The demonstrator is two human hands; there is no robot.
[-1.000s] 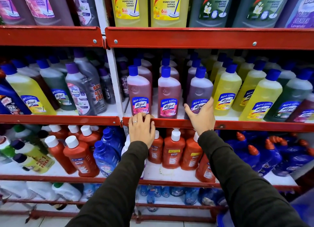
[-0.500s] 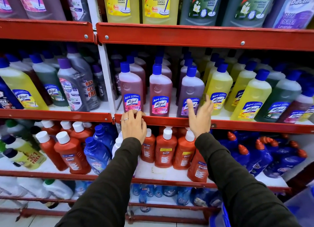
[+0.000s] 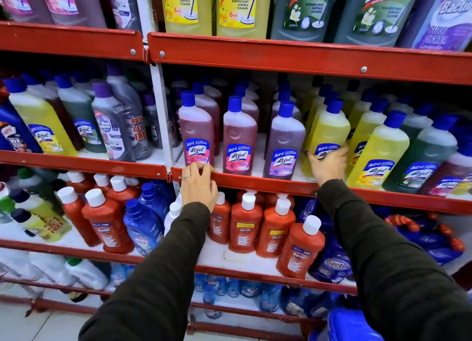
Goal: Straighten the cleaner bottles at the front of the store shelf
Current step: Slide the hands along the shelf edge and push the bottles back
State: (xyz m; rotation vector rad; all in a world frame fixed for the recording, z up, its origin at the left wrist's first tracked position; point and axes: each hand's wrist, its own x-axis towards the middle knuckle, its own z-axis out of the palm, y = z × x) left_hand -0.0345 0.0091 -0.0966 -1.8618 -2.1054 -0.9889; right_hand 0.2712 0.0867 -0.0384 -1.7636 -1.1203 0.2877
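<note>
Right hand on a yellow bottle, left hand braced on the shelf edge.

The right hand wraps the lower part of the yellow cleaner bottle at the front of the middle shelf, thumb on 1 side and fingers on the other across its label; the bottle leans slightly left toward the purple bottle just beside it. The left hand holds no bottle; its fingers curl over the red shelf rail below the 2 pink bottles. Judged risk: a hard twist or push low on the bottle could tip it into the purple neighbour or knock the crowded rows behind, since the bottles stand close and tall.
</note>
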